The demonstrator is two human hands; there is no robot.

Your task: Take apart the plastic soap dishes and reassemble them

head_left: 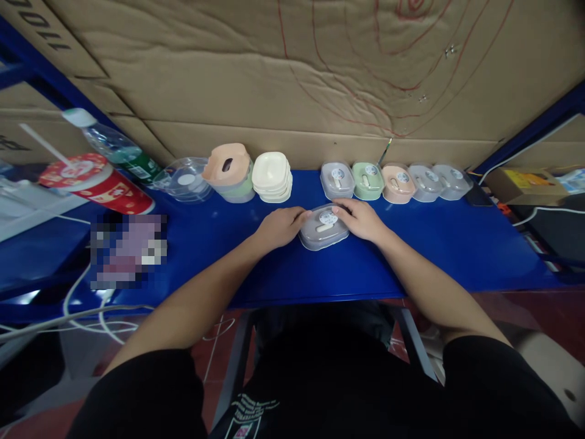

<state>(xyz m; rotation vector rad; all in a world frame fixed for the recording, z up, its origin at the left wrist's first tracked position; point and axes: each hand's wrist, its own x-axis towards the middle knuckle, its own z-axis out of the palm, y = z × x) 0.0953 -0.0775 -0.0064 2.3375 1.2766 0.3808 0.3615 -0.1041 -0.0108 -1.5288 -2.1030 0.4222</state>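
Note:
A grey-purple lidded box [325, 230] with a clear lid, a round sticker and a pale clip rests on the blue table near its front. My left hand [282, 227] grips its left side, thumb against the lid's edge. On the opposite side, my right hand [359, 218] holds the box, with the thumb at the lid near the sticker. Behind it stands a row of similar lidded boxes: a grey one [337, 180], a green one [368, 181], a peach one [399, 184] and further grey ones [426, 183].
Stacked peach box parts [228, 171], cream trays [271, 177] and clear lids [186, 180] stand at the back left. Further left are a red cup with a straw [105, 186] and a bottle [116, 149]. A cardboard wall [228, 73] backs the blue table [434, 250]. White cables [73, 299] hang left.

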